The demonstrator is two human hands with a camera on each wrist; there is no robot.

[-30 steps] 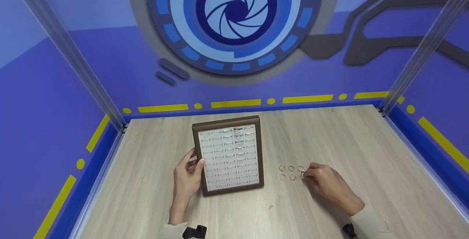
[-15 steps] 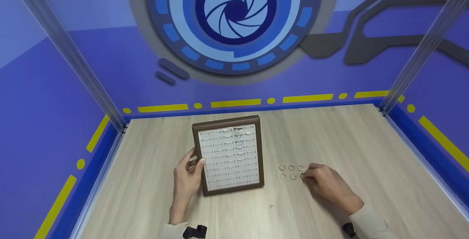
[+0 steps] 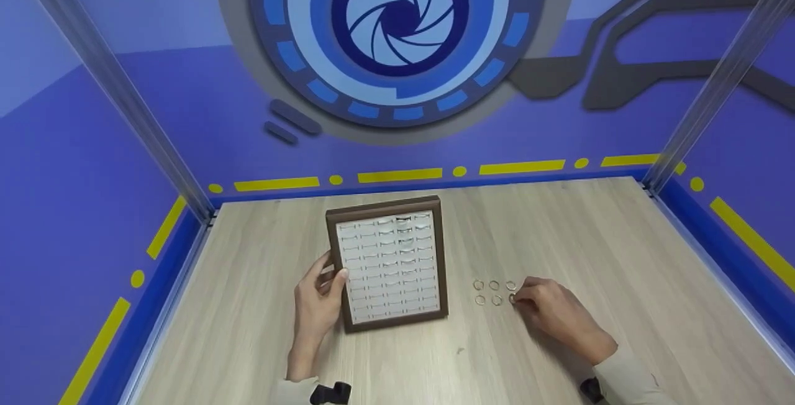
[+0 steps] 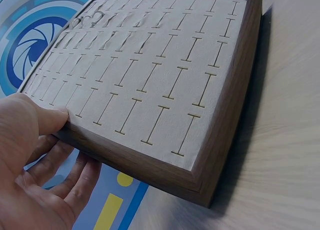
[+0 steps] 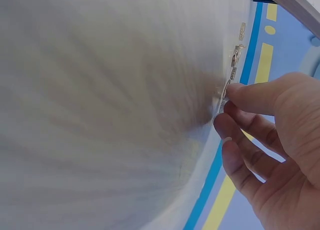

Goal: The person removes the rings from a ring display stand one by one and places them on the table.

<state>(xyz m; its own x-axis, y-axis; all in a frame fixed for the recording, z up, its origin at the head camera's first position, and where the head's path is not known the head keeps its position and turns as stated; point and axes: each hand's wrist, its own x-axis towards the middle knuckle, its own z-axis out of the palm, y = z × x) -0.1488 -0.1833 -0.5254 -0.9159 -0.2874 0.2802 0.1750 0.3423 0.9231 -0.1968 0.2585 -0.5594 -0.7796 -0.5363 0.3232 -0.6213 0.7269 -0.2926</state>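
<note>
Brown-framed, white-faced display board (image 3: pixel 443 256), head view: located left of centre on pale wood-look tabletop (image 3: pixel 248 305), tilted, with rows of short slots and a few shiny bands (image 3: pixel 405 231) near the top of the fourth column. Gripped at the left edge by left hand (image 3: pixel 318 307), thumb on front, other fingers behind. Laid out to the right of the board: six rings (image 3: pixel 494 289), two rows of three. Pinched between thumb and forefinger of right hand (image 3: pixel 553 307): end ring (image 3: pixel 512 298) of the nearer row; unable to tell whether lifted. Behind the tabletop: violet panel (image 3: pixel 397 158) with yellow dashes (image 3: pixel 400 175) along the base. Left wrist view: thumb pressed on frame and white face at one long edge, remaining fingers beneath, slightly spread. Right wrist view: thumb and forefinger close together at the row of rings, remaining fingers bent, side by side; pinched ring partly hidden.
</note>
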